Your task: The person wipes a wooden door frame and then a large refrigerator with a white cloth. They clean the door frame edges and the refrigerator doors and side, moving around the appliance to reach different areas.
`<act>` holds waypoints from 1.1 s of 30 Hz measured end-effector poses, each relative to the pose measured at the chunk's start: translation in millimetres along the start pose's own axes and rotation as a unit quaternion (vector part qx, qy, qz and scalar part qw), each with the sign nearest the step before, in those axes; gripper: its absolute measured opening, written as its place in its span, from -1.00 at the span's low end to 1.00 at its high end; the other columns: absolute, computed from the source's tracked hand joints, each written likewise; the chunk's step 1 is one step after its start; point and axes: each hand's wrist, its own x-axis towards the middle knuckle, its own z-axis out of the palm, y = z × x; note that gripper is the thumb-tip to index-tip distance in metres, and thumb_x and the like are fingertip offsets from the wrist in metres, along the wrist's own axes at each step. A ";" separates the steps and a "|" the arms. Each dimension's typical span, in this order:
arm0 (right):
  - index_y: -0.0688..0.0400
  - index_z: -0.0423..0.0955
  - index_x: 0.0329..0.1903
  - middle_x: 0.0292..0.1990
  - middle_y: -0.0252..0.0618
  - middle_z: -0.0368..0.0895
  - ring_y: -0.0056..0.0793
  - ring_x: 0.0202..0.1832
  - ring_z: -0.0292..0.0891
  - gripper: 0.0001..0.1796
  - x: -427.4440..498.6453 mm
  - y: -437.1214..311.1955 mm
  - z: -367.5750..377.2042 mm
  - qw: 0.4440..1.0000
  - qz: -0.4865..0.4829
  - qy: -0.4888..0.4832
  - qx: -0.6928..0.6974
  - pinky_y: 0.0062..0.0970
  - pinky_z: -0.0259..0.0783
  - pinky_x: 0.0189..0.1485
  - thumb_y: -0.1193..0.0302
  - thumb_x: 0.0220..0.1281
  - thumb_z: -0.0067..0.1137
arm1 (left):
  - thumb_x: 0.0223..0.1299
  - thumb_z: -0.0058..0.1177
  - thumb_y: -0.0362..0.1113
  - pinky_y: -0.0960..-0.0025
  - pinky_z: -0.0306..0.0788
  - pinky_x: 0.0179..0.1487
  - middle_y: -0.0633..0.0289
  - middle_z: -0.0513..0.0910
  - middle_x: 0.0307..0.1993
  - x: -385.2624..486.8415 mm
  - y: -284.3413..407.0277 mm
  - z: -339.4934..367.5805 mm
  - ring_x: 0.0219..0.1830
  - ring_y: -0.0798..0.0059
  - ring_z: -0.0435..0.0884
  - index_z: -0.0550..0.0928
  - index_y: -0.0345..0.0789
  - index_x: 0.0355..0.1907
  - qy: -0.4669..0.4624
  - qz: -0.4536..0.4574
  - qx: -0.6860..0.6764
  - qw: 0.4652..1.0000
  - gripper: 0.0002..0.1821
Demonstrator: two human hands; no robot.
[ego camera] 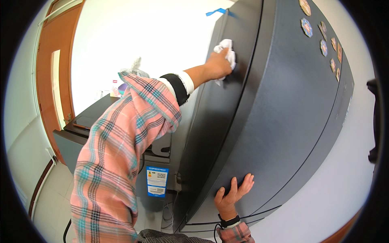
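My left hand (219, 65) presses a crumpled white cloth (226, 45) against the dark side panel of a tall grey refrigerator (291, 100), high up and near the panel's back edge. Lower down, my right hand (229, 197) rests with spread fingers on the lower part of the refrigerator's front door and holds nothing. Both arms wear pink plaid sleeves with black bands at the wrists. Part of the cloth is hidden beneath the left hand.
Several magnets (307, 27) sit on the refrigerator door. Blue tape (216, 12) sticks out at its top. Left of it stands a dark appliance with a blue-edged label (157, 181); cables (167, 215) hang in the gap. A brown door (60, 66) is at far left.
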 end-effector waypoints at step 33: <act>0.17 0.41 0.38 0.53 0.41 0.09 0.43 0.58 -0.04 -0.48 4.0 -4.3 3.4 0.999 0.018 0.035 0.022 0.42 -0.18 0.53 0.18 0.53 -0.04 | 0.17 0.06 -0.38 0.07 0.75 -0.31 -0.15 0.67 -0.05 -126.8 4.9 46.4 -0.15 0.00 0.79 0.37 -0.46 0.27 -0.261 -0.341 -0.036 0.902 -0.43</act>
